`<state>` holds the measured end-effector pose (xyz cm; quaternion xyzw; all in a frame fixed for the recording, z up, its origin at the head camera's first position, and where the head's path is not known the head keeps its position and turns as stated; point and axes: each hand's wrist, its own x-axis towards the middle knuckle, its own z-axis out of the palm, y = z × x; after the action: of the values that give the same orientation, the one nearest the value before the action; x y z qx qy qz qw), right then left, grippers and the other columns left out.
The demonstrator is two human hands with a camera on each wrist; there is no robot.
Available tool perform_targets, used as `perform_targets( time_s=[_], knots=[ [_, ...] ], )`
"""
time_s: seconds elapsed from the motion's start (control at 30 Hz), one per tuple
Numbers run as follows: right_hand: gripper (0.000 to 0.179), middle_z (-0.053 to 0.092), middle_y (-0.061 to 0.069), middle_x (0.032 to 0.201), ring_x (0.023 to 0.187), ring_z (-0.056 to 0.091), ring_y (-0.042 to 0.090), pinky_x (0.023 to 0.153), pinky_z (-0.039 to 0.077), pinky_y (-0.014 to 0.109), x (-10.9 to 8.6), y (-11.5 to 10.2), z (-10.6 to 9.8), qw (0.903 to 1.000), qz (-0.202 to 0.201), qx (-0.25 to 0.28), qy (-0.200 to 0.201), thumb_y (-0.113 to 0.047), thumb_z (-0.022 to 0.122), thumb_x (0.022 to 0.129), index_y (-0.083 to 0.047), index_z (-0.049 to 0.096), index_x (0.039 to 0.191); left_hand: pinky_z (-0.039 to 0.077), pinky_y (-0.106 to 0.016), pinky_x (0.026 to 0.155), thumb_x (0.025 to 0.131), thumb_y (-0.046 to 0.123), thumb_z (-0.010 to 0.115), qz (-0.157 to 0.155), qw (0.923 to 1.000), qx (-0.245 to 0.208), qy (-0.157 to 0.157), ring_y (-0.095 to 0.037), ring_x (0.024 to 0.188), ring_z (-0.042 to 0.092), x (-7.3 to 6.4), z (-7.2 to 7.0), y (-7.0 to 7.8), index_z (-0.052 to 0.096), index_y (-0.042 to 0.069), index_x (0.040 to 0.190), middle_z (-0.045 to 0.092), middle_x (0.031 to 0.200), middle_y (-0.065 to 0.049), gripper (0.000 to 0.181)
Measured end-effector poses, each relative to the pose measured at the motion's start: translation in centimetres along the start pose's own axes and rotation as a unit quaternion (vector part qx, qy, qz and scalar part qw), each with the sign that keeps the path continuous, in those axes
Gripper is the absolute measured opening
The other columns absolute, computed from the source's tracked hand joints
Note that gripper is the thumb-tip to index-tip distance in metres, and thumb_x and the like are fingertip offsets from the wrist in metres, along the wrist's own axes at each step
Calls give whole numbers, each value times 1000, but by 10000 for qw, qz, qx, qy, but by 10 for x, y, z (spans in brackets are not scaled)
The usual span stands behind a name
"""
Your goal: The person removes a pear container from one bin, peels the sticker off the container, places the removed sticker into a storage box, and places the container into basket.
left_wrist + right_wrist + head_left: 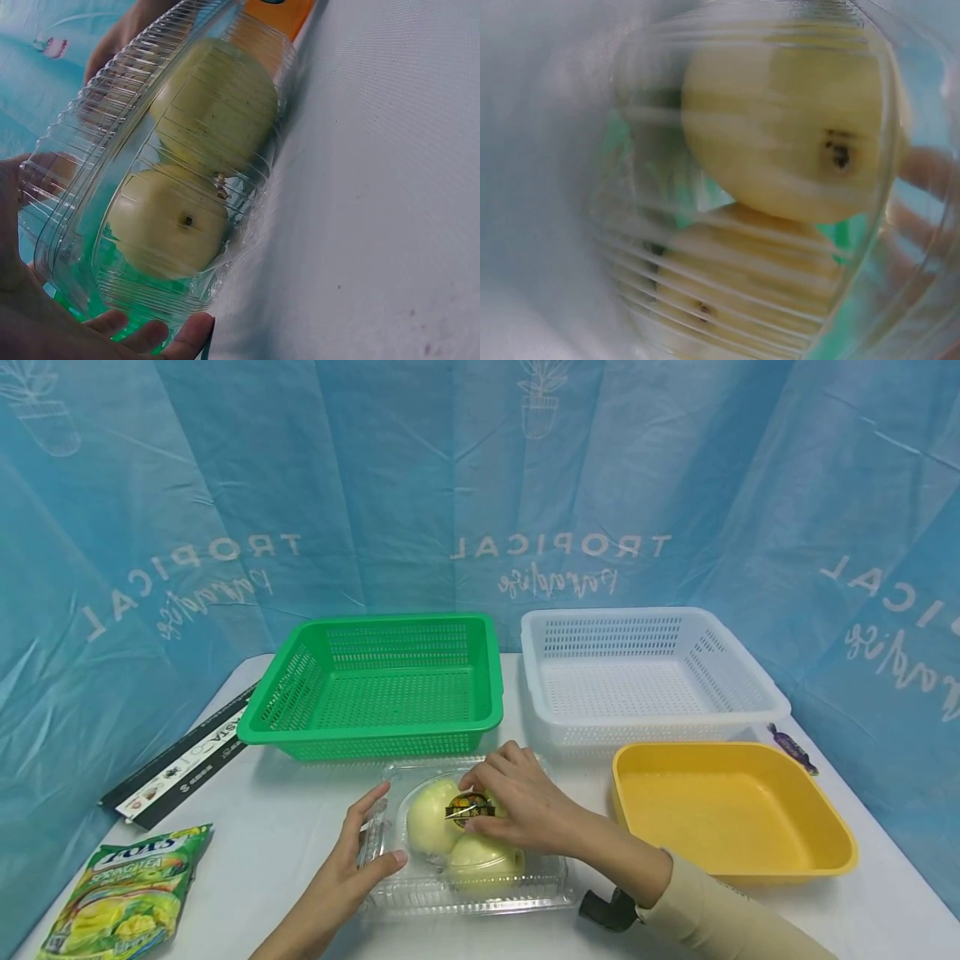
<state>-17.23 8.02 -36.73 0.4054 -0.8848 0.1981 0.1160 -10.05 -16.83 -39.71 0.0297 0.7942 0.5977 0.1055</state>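
Observation:
A clear plastic clamshell box [397,893] holds pale yellow-green round fruit [435,818]; two of them show plainly in the left wrist view [180,225]. On its lid sits a black label [470,810] with a fruit picture and gold band. My left hand [341,864] rests at the box's left side, fingers and thumb fairly straight and spread, touching the edge. From above, my right hand [525,802] reaches over the lid with bent fingers and thumb by the label. Whether it pinches or presses the label is hidden. The right wrist view is blurred.
A green basket [397,739] and a white basket [660,727] stand behind. An orange-yellow tub [735,810] is at right, a purple-wrapped candy [793,748] beyond it. At left lie a black-and-white long box [183,768] and a green candy bag [123,893]. A black object [609,910] sits by the right wrist.

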Motion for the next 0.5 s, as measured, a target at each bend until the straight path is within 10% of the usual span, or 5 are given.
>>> perform_targets(
  time_s=[0.5],
  knots=[
    [25,57,-9,87,88,36,9,79,29,27,0,-1,2,10000,72,2,34,-36,74,77,-20,69,96,20,-77,98,90,28,61,-13,10000,15,0,-48,143,-2,-1,0,0,14,43,146,2,158,-9,75]
  ],
)
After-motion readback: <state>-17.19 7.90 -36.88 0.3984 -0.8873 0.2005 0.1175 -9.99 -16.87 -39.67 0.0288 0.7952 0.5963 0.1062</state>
